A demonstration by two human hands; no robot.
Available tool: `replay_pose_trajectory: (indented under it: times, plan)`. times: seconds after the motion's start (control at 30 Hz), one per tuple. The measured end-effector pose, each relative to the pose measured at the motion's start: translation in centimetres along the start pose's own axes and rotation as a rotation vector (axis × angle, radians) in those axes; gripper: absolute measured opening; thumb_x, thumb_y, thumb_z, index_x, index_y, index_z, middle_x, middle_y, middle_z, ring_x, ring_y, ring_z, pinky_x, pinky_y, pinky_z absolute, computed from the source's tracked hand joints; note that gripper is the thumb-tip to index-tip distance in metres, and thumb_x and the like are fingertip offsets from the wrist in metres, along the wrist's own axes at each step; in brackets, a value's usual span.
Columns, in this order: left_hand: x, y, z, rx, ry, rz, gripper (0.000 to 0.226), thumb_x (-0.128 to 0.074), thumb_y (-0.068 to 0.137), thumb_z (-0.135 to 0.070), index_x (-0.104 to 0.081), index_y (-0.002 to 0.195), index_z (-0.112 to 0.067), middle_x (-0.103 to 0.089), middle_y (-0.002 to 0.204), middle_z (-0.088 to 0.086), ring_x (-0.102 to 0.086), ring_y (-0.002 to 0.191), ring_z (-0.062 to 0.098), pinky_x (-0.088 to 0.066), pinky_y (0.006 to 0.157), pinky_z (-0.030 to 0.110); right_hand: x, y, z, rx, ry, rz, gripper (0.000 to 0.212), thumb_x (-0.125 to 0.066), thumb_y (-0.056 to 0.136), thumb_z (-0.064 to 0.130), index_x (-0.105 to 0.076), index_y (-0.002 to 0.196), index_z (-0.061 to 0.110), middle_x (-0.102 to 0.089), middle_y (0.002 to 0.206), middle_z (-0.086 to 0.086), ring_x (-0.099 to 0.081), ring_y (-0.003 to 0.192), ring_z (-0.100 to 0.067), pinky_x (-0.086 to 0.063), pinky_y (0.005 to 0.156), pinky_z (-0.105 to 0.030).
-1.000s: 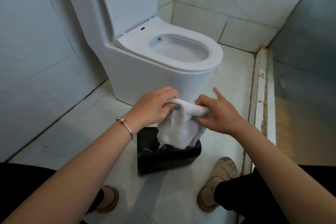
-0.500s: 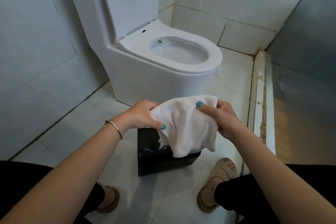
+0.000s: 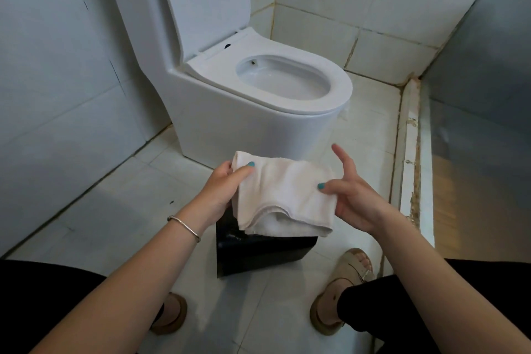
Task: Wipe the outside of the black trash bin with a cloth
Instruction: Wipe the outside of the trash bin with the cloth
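A small black trash bin (image 3: 258,253) stands on the white tiled floor between my feet, its top partly hidden by the cloth. A white cloth (image 3: 283,195), folded into a flat rectangle, is held level just above the bin. My left hand (image 3: 221,190) grips the cloth's left edge with the thumb on top. On the right edge, my right hand (image 3: 349,198) pinches it with the thumb, while the forefinger points up and away.
A white toilet (image 3: 258,112) with its lid up stands right behind the bin. A tiled wall runs along the left, and a raised threshold strip (image 3: 409,158) runs along the right. My sandalled feet (image 3: 342,290) flank the bin.
The cloth went from bunched and hanging to spread, then folded into a flat rectangle. Both hands moved apart to its left and right edges.
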State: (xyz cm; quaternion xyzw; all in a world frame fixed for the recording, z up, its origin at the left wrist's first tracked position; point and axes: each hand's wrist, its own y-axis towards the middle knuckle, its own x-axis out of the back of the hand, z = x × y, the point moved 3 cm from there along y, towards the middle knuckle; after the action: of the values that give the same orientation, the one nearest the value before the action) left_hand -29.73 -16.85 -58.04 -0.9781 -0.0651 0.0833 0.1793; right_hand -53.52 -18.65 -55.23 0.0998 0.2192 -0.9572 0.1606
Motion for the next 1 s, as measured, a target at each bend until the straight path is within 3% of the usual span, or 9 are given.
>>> replay_pose_trajectory:
  times: [0.1,0.17,0.23,0.33,0.53,0.7,0.83,0.9,1.0]
  plan:
    - [0.5,0.1,0.2,0.063,-0.044,0.121,0.095,-0.059,0.087,0.007,0.003,0.154,-0.02,-0.061,0.124,0.008,-0.063,0.103,0.021,-0.052,0.074,0.031,-0.1,-0.3,0.4,0.007,-0.115,0.074,0.077,-0.049,0.087,-0.016,-0.046,0.139,0.041,-0.062,0.12,-0.008,-0.064,0.104,-0.028,-0.052,0.092,-0.05]
    - [1.1,0.1,0.4,0.086,-0.037,0.203,0.106,-0.056,0.084,0.016,0.016,0.152,-0.022,-0.06,0.122,0.004,-0.062,0.106,0.02,-0.055,0.074,0.031,0.2,-0.5,0.4,-0.003,-0.266,0.1,0.092,-0.05,0.089,-0.014,-0.022,0.145,0.054,-0.061,0.123,-0.003,-0.064,0.102,-0.026,-0.057,0.08,-0.05]
    - [1.5,-0.1,0.5,0.094,0.002,0.253,0.101,-0.064,0.075,0.016,-0.009,0.153,-0.015,-0.062,0.119,0.005,-0.065,0.101,0.019,-0.057,0.07,0.029,0.4,-0.7,0.4,-0.023,-0.387,0.132,0.108,-0.053,0.09,-0.01,0.01,0.138,0.064,-0.065,0.117,0.002,-0.067,0.099,-0.025,-0.058,0.069,-0.045]
    - [1.9,-0.2,0.2,0.046,-0.039,0.286,0.077,-0.063,0.059,0.009,-0.049,0.133,-0.008,-0.068,0.114,0.009,-0.069,0.094,0.019,-0.057,0.069,0.029,0.7,-0.5,0.4,-0.011,-0.401,0.126,0.109,-0.055,0.09,-0.008,0.017,0.142,0.055,-0.067,0.117,0.0,-0.066,0.101,-0.03,-0.058,0.071,-0.048]
    - [2.6,0.3,-1.1,-0.081,-0.279,0.35,0.079,-0.059,0.06,0.017,-0.055,0.13,-0.021,-0.069,0.107,0.004,-0.067,0.099,0.023,-0.058,0.078,0.035,1.1,-0.4,0.8,0.139,-0.103,0.238,0.088,-0.054,0.082,-0.016,-0.036,0.145,0.042,-0.059,0.132,-0.003,-0.058,0.114,-0.031,-0.052,0.087,-0.048]
    - [2.5,-0.5,-1.6,-0.083,-0.3,0.366,0.051,-0.071,0.046,0.018,-0.077,0.08,-0.02,-0.074,0.087,0.001,-0.07,0.079,0.018,-0.058,0.061,0.029,0.5,-0.9,1.5,0.115,0.066,0.161,0.062,-0.037,0.079,-0.021,-0.079,0.083,0.023,-0.073,0.103,-0.001,-0.069,0.093,-0.025,-0.059,0.068,-0.034]
    - [3.0,-0.9,-1.7,0.032,-0.421,0.481,0.018,-0.054,0.063,-0.014,-0.071,0.065,-0.01,-0.069,0.116,0.009,-0.065,0.091,0.027,-0.052,0.069,0.033,0.4,-1.2,1.7,0.021,0.182,0.282,0.034,-0.041,0.071,0.02,-0.071,0.067,0.005,-0.057,0.134,-0.015,-0.058,0.114,-0.033,-0.053,0.075,-0.04]
    - [2.7,-0.8,-1.6,0.067,-0.309,0.418,0.032,-0.062,0.068,-0.038,-0.059,0.054,-0.009,-0.065,0.121,0.014,-0.055,0.089,0.028,-0.043,0.069,0.034,0.3,-0.8,1.2,0.09,-0.035,0.142,0.031,-0.055,0.073,0.036,-0.063,0.056,0.011,-0.065,0.121,-0.011,-0.062,0.1,-0.027,-0.05,0.067,-0.033]
    - [2.0,-1.0,-1.6,-0.098,0.0,0.17,0.039,-0.075,0.069,-0.029,-0.041,0.056,-0.015,-0.064,0.112,0.008,-0.057,0.078,0.016,-0.05,0.056,0.026,0.4,-0.2,0.8,0.231,-0.322,-0.086,0.041,-0.086,0.052,0.02,-0.047,0.064,0.017,-0.062,0.111,-0.005,-0.06,0.081,-0.022,-0.053,0.058,-0.034]
